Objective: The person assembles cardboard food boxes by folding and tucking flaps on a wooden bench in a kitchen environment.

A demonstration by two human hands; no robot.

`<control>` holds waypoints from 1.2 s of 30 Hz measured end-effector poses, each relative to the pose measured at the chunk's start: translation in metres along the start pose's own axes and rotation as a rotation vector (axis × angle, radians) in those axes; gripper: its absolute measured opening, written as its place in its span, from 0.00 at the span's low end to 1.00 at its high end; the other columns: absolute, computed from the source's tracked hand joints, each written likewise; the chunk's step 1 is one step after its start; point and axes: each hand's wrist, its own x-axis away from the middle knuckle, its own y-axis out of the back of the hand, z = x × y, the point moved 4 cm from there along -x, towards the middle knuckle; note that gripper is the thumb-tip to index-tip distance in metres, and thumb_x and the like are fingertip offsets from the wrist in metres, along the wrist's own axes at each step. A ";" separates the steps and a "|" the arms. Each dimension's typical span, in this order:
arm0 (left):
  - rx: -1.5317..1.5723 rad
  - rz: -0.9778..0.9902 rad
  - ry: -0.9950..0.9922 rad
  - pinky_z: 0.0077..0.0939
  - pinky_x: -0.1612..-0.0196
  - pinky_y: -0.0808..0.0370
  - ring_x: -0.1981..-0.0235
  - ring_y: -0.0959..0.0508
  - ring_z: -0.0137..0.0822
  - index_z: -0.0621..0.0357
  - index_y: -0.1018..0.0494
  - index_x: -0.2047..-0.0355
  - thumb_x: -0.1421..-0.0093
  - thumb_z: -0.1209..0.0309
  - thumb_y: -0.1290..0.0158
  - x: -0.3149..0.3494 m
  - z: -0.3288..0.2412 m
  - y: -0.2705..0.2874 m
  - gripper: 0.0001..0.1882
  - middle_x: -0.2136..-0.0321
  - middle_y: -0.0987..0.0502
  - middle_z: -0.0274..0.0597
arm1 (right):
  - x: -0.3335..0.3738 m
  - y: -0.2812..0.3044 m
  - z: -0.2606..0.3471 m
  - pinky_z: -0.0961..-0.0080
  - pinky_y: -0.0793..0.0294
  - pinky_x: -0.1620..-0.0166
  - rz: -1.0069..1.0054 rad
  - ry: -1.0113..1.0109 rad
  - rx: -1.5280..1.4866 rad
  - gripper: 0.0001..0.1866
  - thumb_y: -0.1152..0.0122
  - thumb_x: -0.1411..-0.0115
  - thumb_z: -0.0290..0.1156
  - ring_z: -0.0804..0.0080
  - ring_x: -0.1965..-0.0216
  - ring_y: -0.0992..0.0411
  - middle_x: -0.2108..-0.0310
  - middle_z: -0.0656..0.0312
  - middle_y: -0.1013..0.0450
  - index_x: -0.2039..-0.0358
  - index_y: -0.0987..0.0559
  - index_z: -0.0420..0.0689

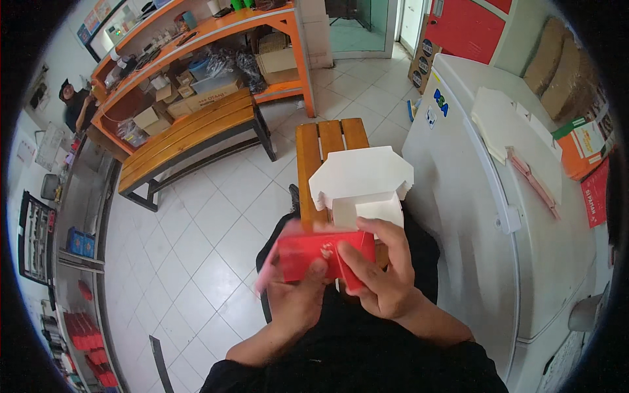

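Observation:
A red and white cardboard box [325,251], partly folded, is held over my lap with both hands. Its white inner flaps [362,177] stand open above the red side. My left hand [297,300] grips the lower left of the red panel, thumb on its front. On the right side, my right hand [380,272] wraps the box, fingers over the top edge and thumb pressing the red face. A pink edge of the box sticks out at the lower left and looks blurred.
An orange wooden bench [319,145] runs ahead under the box. A white chest freezer [485,196] stands close on the right with flat white carton blanks [511,124] on its lid. A second bench [190,134] and orange shelving [196,59] stand at the back left, with a person [75,105] nearby.

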 end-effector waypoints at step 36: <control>-1.145 0.480 -0.131 0.34 0.62 0.33 0.74 0.23 0.37 0.54 0.22 0.45 0.32 0.74 0.41 -0.009 -0.055 -0.008 0.15 0.69 0.15 0.46 | -0.008 0.015 -0.069 0.74 0.21 0.58 0.465 -0.342 -0.623 0.19 0.31 0.34 0.40 0.71 0.65 0.19 0.63 0.57 0.19 0.48 0.19 0.43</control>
